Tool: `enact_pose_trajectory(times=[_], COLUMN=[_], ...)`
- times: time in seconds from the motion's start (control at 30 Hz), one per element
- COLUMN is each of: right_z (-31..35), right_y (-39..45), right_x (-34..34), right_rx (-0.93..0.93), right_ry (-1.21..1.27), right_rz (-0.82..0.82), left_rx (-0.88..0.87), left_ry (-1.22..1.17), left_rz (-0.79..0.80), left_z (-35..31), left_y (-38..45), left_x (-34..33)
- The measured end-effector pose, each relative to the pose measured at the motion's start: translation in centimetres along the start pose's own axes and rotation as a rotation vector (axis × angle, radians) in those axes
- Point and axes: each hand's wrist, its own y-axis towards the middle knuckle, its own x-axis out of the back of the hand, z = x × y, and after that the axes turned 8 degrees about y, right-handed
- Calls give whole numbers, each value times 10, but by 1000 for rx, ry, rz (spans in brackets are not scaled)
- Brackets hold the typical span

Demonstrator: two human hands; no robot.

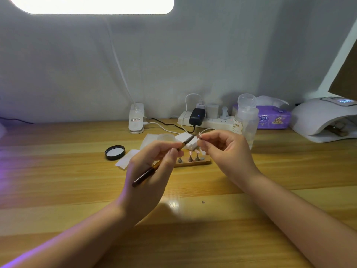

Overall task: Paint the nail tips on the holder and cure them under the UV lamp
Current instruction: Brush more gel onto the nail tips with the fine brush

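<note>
Both hands are raised over the desk (58, 171) in my view. My left hand (152, 171) pinches a brush (152, 169) between thumb and fingers, its dark handle slanting down and left out of the grip and its tip reaching up and right. My right hand (226, 149) has its fingers curled, pinching a small stand that carries a nail tip (200, 135); the tip shows just past the fingertips, and the brush's end is right beside it, though I cannot tell whether bristles touch it.

Below and between the hands lies the wooden holder (195, 163), flat on the desk. I see three small stands upright on it, the two right ones topped with pinkish tips, and a bare metal disc at its right end.

Behind the holder sits a white pad (186, 139) with a clear dish (166, 137) just left of it on a paper sheet (127, 157). A black lid (115, 152) lies on the desk to the left of the paper. Farther back, against the wall, are a lamp clamp (136, 118), a power strip (210, 120) with a black adapter (197, 116) plugged in, a clear pump bottle (246, 115) and a purple tissue pack (274, 117). The UV lamp (316, 117) stands at the far right of the desk, well apart from the holder, its opening facing the desk and its display lit.
</note>
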Motion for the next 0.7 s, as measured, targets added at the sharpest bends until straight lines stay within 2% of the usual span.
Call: enact_pose_trajectory(times=[0.17,0.3,0.43,0.57,0.7], right_z=[-1,-2,-3,-6,-11], right_y=[0,1,2,6,8], right_x=[0,2,2,6,12], right_rx=[-14,-4,-13,-55,-106], right_ry=[6,7,5,30,-18], right_rz=[-13,-24,-49,-139,-174], left_rx=[35,27,32,26,203], left_ry=[-80,-12,-28,-66,-39], left_rz=[17,-23,67,-56,-213], left_z=[-3,-4,-4,-3,9], left_y=[-2,1,1,8,11], left_x=[0,-2,0,4,8])
